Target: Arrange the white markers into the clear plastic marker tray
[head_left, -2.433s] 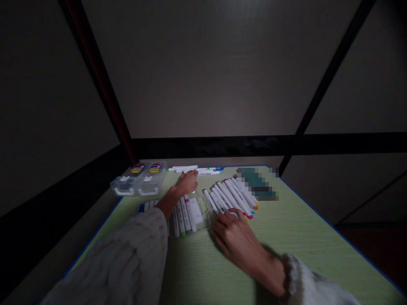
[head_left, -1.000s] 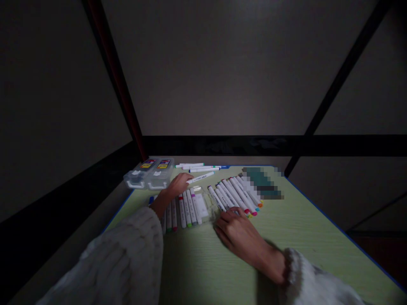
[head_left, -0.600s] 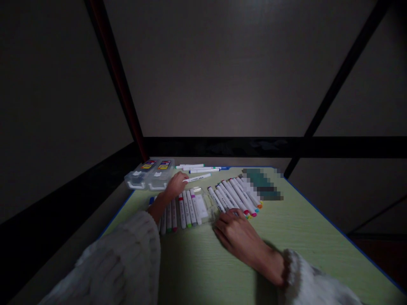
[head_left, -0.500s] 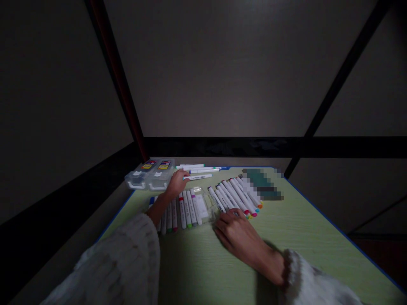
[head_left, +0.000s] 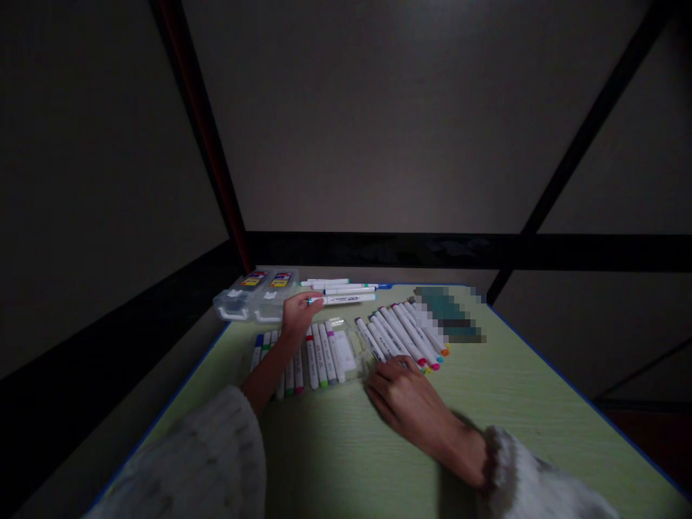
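White marker [head_left: 351, 298], blue-tipped: clamped between thumb and fingers of left hand [head_left: 298, 315], over green table [head_left: 335, 447]; right hand [head_left: 408, 396]: rested at marker row [head_left: 400, 333], grip cannot be told; marker tray [head_left: 354, 344]: partly covered by left forearm; loose markers [head_left: 338, 287]: laid beyond

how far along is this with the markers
Partway, it seems. Looking done: the row of markers laid side by side on clear plastic. In hand: one white marker, in the left hand. Apparently left: the loose back markers, perhaps the fanned group too.
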Tool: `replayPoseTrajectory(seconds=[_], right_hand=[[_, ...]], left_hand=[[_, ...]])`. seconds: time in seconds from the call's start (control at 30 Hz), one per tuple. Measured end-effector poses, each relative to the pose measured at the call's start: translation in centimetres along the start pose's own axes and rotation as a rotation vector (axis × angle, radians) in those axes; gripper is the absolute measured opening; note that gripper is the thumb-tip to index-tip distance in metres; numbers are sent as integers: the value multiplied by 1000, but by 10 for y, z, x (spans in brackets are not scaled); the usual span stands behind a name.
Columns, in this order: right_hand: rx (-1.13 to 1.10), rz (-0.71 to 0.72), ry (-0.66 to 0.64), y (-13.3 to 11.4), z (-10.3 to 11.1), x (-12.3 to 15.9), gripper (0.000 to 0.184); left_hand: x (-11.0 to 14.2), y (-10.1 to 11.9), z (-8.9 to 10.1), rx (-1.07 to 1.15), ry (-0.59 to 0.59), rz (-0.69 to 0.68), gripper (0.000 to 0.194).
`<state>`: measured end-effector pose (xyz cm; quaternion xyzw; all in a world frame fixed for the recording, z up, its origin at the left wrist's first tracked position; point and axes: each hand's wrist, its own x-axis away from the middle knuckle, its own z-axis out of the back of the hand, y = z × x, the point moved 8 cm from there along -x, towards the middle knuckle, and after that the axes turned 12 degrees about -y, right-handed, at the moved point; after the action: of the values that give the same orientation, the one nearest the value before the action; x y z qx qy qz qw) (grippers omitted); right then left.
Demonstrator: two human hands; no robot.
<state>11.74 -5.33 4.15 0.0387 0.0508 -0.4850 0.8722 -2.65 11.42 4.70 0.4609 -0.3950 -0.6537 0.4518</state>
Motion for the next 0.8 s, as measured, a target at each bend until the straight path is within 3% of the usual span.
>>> replayPoseTrajectory(seconds=[0.17, 0.3, 0.8], right_hand=[[-8, 3, 31, 0, 3, 1, 20], [-24, -13, 45, 2, 6, 1, 19], [-120, -47, 172, 7, 16, 7, 22]], left_hand=[[18, -2, -4, 331, -34, 72, 31], [24, 0, -7, 397, -82, 85, 32], [33, -17, -12, 678, -88, 221, 27]])
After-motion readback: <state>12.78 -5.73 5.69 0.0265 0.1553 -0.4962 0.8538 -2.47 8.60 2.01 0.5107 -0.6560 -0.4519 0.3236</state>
